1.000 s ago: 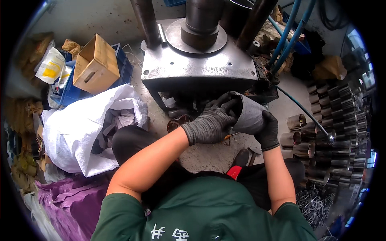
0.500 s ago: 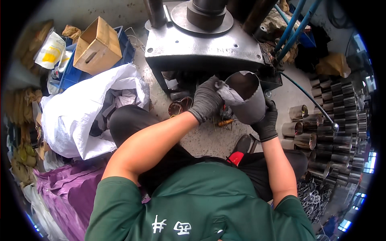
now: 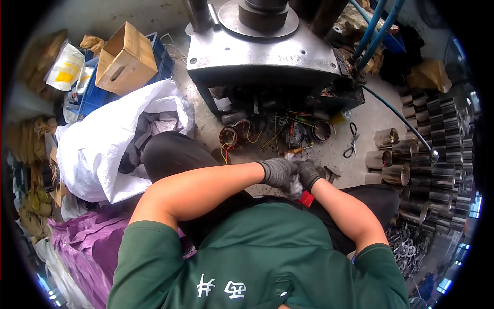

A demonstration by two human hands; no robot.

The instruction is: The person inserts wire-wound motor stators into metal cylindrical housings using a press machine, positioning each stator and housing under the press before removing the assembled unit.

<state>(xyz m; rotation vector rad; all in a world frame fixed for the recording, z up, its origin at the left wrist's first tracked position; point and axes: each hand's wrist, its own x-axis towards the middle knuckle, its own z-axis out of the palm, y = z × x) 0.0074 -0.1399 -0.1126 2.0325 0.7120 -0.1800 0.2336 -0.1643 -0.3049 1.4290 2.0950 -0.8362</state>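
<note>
Close in front of my body, both gloved hands come together. My left hand (image 3: 279, 172) is closed on a greyish-white rag (image 3: 295, 187) that hangs down between the hands. My right hand (image 3: 309, 174) presses against it from the other side, fingers curled onto the same rag; the fingertips are partly hidden. Beyond them on the floor lie wound copper-coil rings, one (image 3: 229, 136) with yellow and red leads and another (image 3: 322, 131) farther right. Black-handled scissors (image 3: 351, 140) rest to the right of the coils.
A heavy steel press (image 3: 262, 56) stands ahead. Rows of shiny metal cylinders (image 3: 396, 175) fill the right side, with a pile of metal pieces (image 3: 406, 247) nearer. At left are an open white sack (image 3: 98, 139), a purple sack (image 3: 92, 242), a cardboard box (image 3: 126, 62) and a blue crate (image 3: 162, 59).
The grey metal cylinder that both hands held is out of sight. Both hands have come back toward my body and together, the rag still with them. Coils and scissors on the floor are now uncovered.
</note>
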